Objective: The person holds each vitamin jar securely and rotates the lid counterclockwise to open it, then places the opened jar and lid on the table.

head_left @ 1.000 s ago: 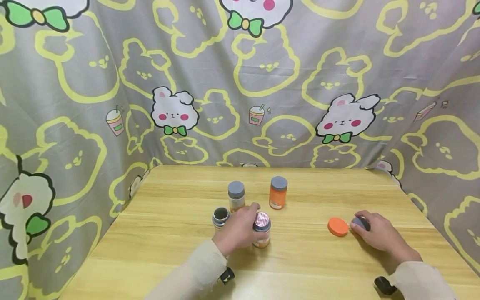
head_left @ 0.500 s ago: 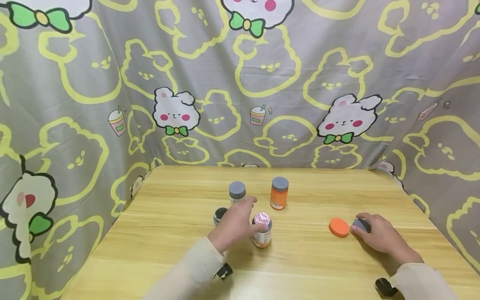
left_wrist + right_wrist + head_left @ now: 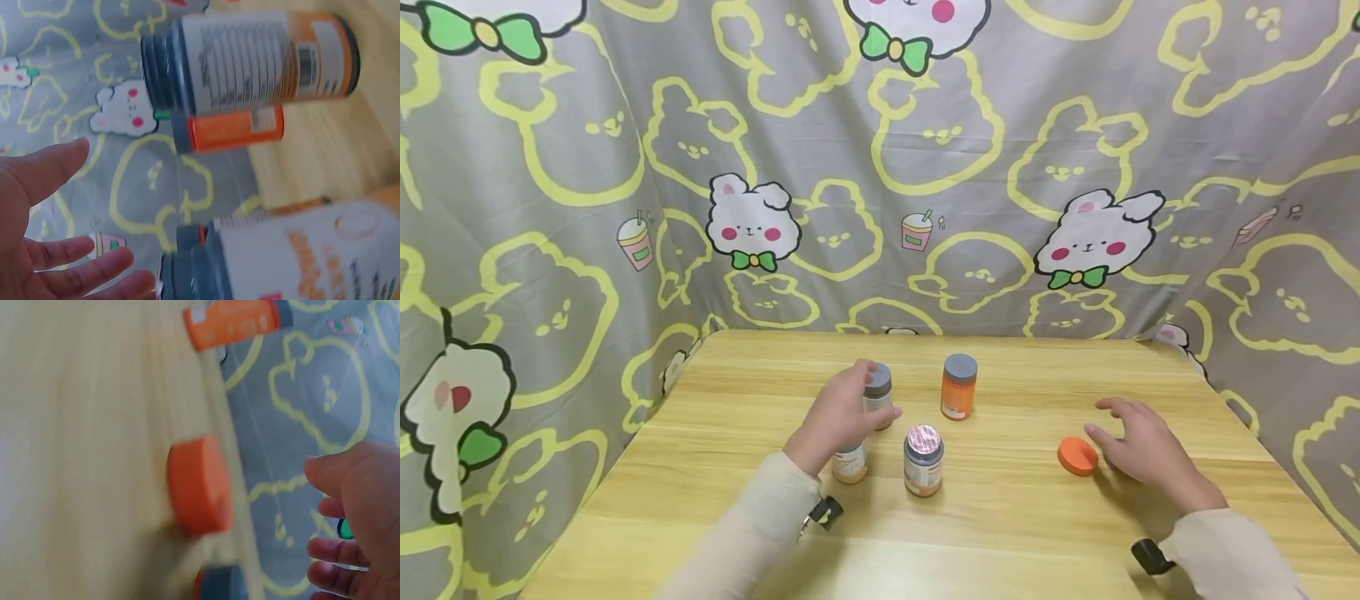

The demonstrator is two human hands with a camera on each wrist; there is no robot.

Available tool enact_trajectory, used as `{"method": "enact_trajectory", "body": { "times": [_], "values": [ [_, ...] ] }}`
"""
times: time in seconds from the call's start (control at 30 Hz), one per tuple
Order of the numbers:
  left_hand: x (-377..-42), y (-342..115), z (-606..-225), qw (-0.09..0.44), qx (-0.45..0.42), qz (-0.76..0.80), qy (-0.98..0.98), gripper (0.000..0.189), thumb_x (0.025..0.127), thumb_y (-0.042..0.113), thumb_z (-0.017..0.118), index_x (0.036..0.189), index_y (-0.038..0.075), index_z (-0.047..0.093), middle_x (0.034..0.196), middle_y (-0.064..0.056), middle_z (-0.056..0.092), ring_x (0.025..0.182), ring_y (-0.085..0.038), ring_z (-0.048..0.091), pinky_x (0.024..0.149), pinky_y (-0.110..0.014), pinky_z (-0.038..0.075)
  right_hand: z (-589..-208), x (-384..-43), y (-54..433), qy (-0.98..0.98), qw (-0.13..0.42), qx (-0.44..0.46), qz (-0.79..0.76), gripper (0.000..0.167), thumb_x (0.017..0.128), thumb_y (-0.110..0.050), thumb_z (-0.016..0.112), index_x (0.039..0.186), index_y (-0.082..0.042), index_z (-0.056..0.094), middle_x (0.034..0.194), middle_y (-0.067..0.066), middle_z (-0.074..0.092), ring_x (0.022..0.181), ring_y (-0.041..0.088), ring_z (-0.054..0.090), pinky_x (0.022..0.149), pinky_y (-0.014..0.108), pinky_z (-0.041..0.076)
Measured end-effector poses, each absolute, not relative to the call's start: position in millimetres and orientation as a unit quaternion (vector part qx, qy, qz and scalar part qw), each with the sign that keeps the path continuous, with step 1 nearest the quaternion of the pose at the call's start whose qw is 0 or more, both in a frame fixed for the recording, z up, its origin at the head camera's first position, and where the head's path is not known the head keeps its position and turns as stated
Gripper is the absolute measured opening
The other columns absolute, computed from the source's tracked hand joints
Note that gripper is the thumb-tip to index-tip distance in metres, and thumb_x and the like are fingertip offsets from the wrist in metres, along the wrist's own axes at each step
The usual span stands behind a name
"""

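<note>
Nearest us, two pale sleeves [image 3: 737, 517] reach in over the table [image 3: 1000, 533], each with a black device [image 3: 826, 512] at the wrist. We see the left hand [image 3: 835, 417] spread wide, thumb well away from the fingers, holding nothing; it hangs above the front-left jar [image 3: 850, 467], masking its top from the head view. The right hand [image 3: 1150, 450], farther to the right, is loosely spread too, its fingers gently bent and its grasp empty. Just to the right of the front-left jar and apart from it, we find the foil-topped jar [image 3: 922, 462] standing upright, its pinkish patterned seal facing up. Over by the right hand, the orange lid [image 3: 1077, 457] lies on the wood, and the right wrist view shows us the gray lid [image 3: 225, 584] close beside it; from the head view this second lid is mostly behind the fingers. A little deeper stands the gray-capped jar [image 3: 877, 404], partly behind the left fingertips, and we cannot tell whether they touch it. To its right, well apart, the orange jar [image 3: 958, 392] stands upright under its own gray cap. Behind everything, we face a gray curtain [image 3: 842, 125] printed with yellow outlines and white bunnies with green bows.
</note>
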State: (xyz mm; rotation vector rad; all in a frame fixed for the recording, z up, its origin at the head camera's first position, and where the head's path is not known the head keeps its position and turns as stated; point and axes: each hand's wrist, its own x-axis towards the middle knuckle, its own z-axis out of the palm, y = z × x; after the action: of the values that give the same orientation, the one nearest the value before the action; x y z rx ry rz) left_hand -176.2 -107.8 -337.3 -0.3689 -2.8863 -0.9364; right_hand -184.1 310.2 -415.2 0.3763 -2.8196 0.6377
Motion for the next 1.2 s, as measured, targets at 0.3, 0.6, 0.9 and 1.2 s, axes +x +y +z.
{"method": "enact_trajectory", "body": {
  "times": [0.3, 0.6, 0.9, 1.2],
  "values": [
    [-207.7, -136.9, -338.4, 0.013, -0.077, -0.300, -0.951, 0.066, 0.084, 0.038, 0.075, 0.132, 0.003, 0.048, 0.124, -0.018, 0.060, 0.112, -0.035, 0.057, 0.091, -0.047, 0.047, -401.9, -194.6, 258.6, -0.940, 0.134, 0.183, 0.254, 0.042, 0.091, -0.027, 0.068, 0.121, 0.001, 0.059, 0.109, 0.024, 0.062, 0.082, 0.032, 0.059, 0.069, 0.047, 0.048],
    [-235.9, -151.5, -353.3, -0.065, -0.082, -0.278, -0.955, 0.074, 0.083, 0.040, 0.075, 0.141, 0.005, 0.044, 0.127, -0.017, 0.059, 0.117, -0.036, 0.054, 0.096, -0.049, 0.044, -400.7, -201.3, 213.2, -0.926, 0.132, 0.220, 0.276, 0.038, 0.090, -0.025, 0.069, 0.119, -0.004, 0.061, 0.108, 0.016, 0.062, 0.080, 0.027, 0.057, 0.068, 0.041, 0.047],
    [-254.8, -152.7, -355.2, -0.110, -0.120, -0.272, -0.948, 0.078, 0.081, 0.036, 0.078, 0.147, 0.015, 0.041, 0.132, -0.020, 0.056, 0.124, -0.039, 0.049, 0.100, -0.053, 0.039, -398.6, -200.2, 194.8, -0.925, 0.124, 0.224, 0.282, 0.038, 0.090, -0.028, 0.069, 0.119, -0.006, 0.061, 0.107, 0.012, 0.063, 0.082, 0.026, 0.057, 0.068, 0.040, 0.047],
    [-259.4, -150.2, -360.5, -0.092, -0.144, -0.284, -0.943, 0.059, 0.078, 0.030, 0.082, 0.130, 0.013, 0.057, 0.125, -0.017, 0.060, 0.119, -0.037, 0.053, 0.096, -0.050, 0.043, -400.4, -199.2, 189.4, -0.926, 0.111, 0.224, 0.284, 0.037, 0.090, -0.025, 0.070, 0.119, -0.004, 0.061, 0.106, 0.012, 0.062, 0.082, 0.025, 0.056, 0.068, 0.037, 0.046]
  ]
}}
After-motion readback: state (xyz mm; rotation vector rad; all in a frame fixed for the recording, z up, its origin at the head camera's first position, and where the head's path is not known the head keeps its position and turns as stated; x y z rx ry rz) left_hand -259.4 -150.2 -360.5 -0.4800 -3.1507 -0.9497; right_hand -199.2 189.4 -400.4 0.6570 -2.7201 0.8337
